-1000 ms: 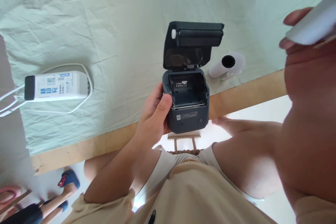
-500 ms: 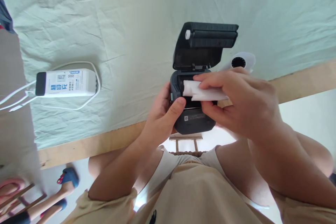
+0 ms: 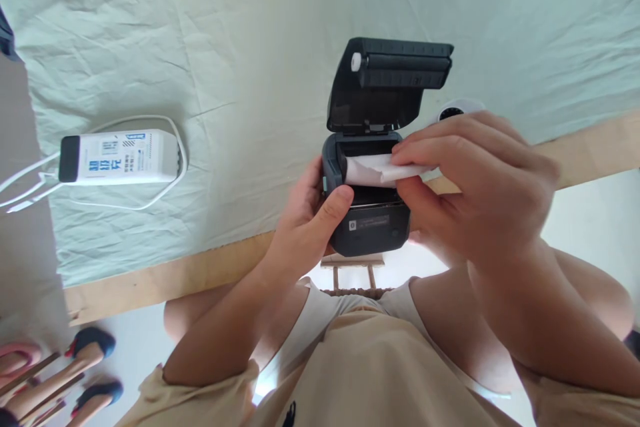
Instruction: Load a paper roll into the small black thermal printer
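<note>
A small dark grey label printer (image 3: 370,230) is held at the table's front edge with its lid (image 3: 375,107) flipped up. My left hand (image 3: 315,213) wraps the printer's left side, thumb over the rim of its paper bay. A white paper roll (image 3: 367,172) lies in the bay. My right hand (image 3: 475,180) pinches the loose end of that paper between thumb and fingers at the bay's right side. The roll's right end is hidden behind these fingers.
A pale green cloth (image 3: 250,47) covers the table, whose bare wooden edge (image 3: 175,273) faces me. On the left lies a white power strip (image 3: 120,157) with white cables. A white device with a dark round face (image 3: 450,112) sits behind my right hand. Another person's feet (image 3: 95,347) show lower left.
My right hand has moved right, drawing the paper's loose end out sideways. The roll now sits lower in the bay. My left hand keeps its grip on the printer.
</note>
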Demonstrator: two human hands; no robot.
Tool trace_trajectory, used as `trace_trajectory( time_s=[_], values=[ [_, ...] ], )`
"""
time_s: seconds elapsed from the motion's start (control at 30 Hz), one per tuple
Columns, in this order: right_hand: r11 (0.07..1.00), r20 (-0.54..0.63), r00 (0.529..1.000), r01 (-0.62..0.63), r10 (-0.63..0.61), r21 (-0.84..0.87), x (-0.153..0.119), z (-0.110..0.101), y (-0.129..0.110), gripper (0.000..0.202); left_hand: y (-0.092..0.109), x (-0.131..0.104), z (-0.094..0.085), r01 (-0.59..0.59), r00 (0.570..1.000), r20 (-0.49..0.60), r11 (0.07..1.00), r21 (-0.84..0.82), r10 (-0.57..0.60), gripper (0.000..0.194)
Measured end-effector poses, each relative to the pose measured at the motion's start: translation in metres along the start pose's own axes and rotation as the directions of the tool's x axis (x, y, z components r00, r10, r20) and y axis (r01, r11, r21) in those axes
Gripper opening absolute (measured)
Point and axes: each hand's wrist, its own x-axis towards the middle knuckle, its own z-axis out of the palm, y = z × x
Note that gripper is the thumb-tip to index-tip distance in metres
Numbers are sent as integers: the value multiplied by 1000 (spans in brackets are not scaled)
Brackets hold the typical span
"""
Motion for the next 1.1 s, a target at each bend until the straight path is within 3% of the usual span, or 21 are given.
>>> trace_trajectory(
  time_s=[0.17,0.3,0.43,0.63,0.73,0.87,1.1],
  values=[
    [997,125,990,-66,59,48,0,-2,-5,20,-2,1,0,-34,999,-16,999,29,34,56],
    [991,290,949,-131,126,-4,5,-9,-4,12,-3,1,0,-45,999,-4,998,38,46,52],
    [984,362,916,-176,172,-23,12,-12,-3,10,-3,1,0,-73,997,37,997,36,72,49],
    [982,273,944,-163,184,-97,13,-13,-12,25,-3,1,0,-97,993,62,995,13,96,45],
    [979,224,957,-160,185,-124,10,-13,-11,20,-3,2,-1,-92,992,87,996,3,92,47],
    [994,250,962,-99,108,-48,6,-12,-6,14,-3,0,0,-83,995,60,997,-5,84,46],
    [999,184,983,-22,17,27,3,-18,-9,16,-3,-1,1,-62,998,15,998,20,61,50]
  ],
)
